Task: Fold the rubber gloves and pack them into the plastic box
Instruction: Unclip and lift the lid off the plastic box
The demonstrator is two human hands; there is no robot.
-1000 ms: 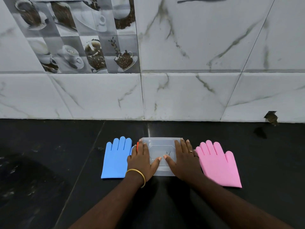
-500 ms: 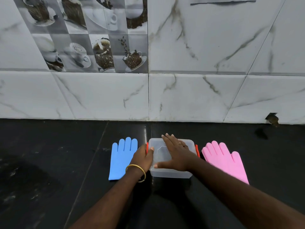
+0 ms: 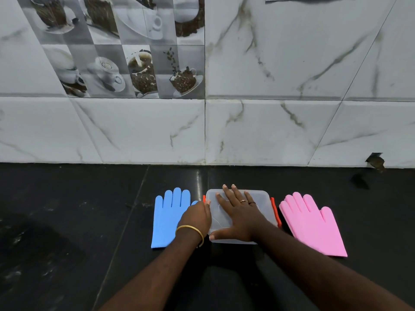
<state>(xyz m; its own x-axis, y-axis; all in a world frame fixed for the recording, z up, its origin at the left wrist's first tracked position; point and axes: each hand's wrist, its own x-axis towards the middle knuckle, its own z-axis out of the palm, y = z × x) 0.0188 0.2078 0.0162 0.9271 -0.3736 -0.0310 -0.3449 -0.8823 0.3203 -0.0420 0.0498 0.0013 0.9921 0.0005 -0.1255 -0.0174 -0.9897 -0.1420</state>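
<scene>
A clear plastic box (image 3: 262, 198) with its lid on and orange side clips sits on the black counter, between two flat rubber gloves. The blue glove (image 3: 167, 217) lies to its left, the pink glove (image 3: 311, 225) to its right, both with fingers pointing at the wall. My right hand (image 3: 238, 214) lies flat on the lid, fingers spread. My left hand (image 3: 197, 217) is curled at the box's left edge, fingertips at the left orange clip (image 3: 204, 198), and it covers the blue glove's thumb side.
The black stone counter (image 3: 67, 221) ends at a white marble-tiled wall (image 3: 269, 131) just behind the box. A chipped hole (image 3: 376, 161) shows in the wall's base at the right. A coffee-cup picture tile is at upper left.
My right hand moved from the box's right side onto the middle of the lid. My left hand slid off the lid to the left clip. The right orange clip came into sight.
</scene>
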